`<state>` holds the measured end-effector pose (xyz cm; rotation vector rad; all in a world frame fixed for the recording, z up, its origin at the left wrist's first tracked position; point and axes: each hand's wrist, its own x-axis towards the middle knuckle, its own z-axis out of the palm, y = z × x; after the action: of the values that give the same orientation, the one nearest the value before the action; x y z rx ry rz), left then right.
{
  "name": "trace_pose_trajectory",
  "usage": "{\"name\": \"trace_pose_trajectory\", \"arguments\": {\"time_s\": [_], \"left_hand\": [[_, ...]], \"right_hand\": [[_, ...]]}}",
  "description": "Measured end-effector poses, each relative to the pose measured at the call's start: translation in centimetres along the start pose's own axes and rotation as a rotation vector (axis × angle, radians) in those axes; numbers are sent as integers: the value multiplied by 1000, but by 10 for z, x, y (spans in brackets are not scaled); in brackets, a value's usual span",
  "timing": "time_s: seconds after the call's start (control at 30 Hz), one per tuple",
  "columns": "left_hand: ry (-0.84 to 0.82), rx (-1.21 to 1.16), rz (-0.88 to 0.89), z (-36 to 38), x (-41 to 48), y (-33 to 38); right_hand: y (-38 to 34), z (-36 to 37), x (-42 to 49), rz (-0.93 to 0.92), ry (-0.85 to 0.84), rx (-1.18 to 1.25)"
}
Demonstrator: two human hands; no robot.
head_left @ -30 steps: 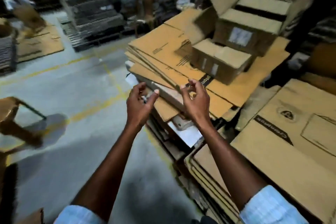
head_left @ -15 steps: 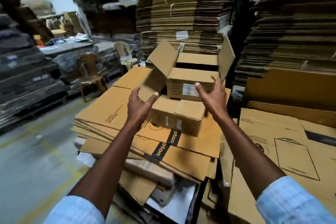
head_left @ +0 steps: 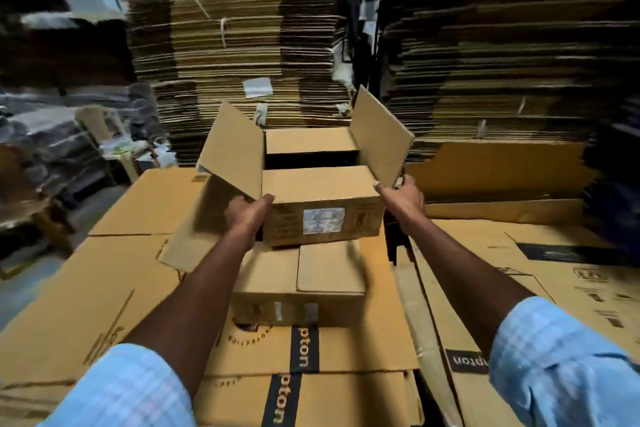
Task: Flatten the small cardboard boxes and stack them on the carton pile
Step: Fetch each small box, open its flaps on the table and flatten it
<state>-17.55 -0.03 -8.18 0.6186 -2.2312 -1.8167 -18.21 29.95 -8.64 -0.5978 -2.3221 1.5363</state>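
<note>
Tall stacks of flat cartons wall the background. From my head view, my left hand (head_left: pixel 247 215) and right hand (head_left: pixel 403 196) clasp opposite sides of the open small box (head_left: pixel 323 208), sitting atop a closed box (head_left: pixel 299 288) on the carton pile (head_left: pixel 104 288), ready to lift and collapse it

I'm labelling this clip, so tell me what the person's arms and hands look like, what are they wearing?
Both hands, left hand and right hand, are bare, no gloves. Forearms are uncovered; light blue sleeves with a faint check pattern are pushed up toward the elbows. No watch or rings visible.
</note>
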Motion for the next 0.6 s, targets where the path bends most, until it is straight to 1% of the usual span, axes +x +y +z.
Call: {"name": "trace_pose_trajectory", "arguments": {"time_s": [0.13, 0.3, 0.37, 0.43, 0.6], "left_hand": [[-19, 45, 12, 23, 39, 2], [72, 115, 100, 37, 61, -7], [93, 133, 117, 37, 60, -12], [129, 139, 133, 32, 54, -15], [150, 70, 120, 10, 31, -15]], "right_hand": [[-1, 19, 35, 104, 0, 118], [4, 38, 58, 87, 25, 101], [8, 46, 61, 51, 45, 45], [7, 52, 54, -33, 93, -5], [-15, 42, 18, -244, 183, 14]]}}
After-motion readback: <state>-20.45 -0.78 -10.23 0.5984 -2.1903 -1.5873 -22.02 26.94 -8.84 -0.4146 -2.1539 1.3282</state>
